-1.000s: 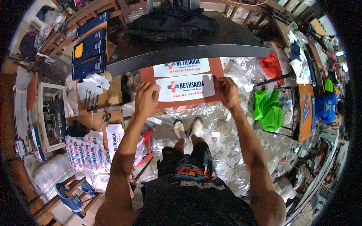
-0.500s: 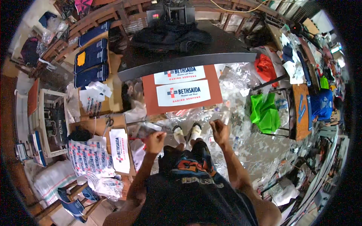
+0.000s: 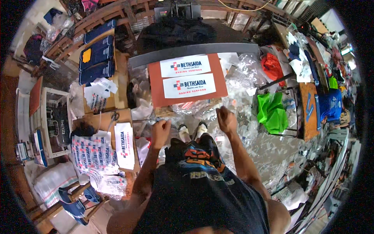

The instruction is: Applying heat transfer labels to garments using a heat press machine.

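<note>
Both my hands are raised in front of me, apart, with fingers curled closed. My left hand [image 3: 161,132] is nearer the cardboard-topped side surface, and my right hand [image 3: 227,121] is just below the right corner of a reddish-brown board [image 3: 154,84]. Whether anything small or clear is pinched in either hand is hidden. On the board lie two white printed labels, the far label [image 3: 184,65] and the near label [image 3: 189,86], one above the other. Beyond the board, a dark platform with a grey front edge [image 3: 194,50] carries dark cloth [image 3: 175,33].
At left are folded navy garments [image 3: 96,56], scissors [image 3: 113,117], a stack of white printed labels [image 3: 124,146] and printed sheets [image 3: 93,156]. Green cloth [image 3: 272,113] and red cloth [image 3: 271,66] lie at right. Clear plastic [image 3: 249,66] and scraps litter the floor.
Both hands have moved forward, closer to the board, and their fingers look more curled. The view has shifted, and more of the far label shows in front of the platform's edge.
</note>
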Tool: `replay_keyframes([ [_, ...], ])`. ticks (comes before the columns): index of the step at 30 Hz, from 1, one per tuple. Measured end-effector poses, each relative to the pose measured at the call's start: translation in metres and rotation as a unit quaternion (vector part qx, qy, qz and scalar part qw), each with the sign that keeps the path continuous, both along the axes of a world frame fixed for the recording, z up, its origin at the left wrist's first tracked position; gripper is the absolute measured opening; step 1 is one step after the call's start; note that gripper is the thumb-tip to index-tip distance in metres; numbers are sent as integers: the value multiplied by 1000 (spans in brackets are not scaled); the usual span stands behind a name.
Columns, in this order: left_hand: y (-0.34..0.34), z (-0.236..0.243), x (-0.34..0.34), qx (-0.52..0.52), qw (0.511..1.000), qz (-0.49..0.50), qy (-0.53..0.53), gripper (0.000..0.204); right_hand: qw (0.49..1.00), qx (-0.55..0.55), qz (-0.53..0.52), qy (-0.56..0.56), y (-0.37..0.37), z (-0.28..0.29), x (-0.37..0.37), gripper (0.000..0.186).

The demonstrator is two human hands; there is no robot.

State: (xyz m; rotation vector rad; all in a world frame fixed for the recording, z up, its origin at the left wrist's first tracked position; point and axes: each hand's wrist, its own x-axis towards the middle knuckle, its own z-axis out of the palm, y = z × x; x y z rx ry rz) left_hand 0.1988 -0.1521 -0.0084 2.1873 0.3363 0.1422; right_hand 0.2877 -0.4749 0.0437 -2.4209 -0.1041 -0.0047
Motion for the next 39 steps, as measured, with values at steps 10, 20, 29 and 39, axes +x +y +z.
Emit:
replay_keyframes([
  [10,-13,54,97,239,954,-69,-167,22,975,-144,147,-85,27,11,93,40],
  [20,-12,47,105,261,955,-88,-110,24,963,-203,173,-32,25,-1,102,41],
  [29,-12,49,103,266,954,-93,-103,26,959,-224,174,-15,27,6,100,43],
  [39,-10,48,104,255,958,-96,-86,26,963,-196,169,-76,26,0,100,41],
])
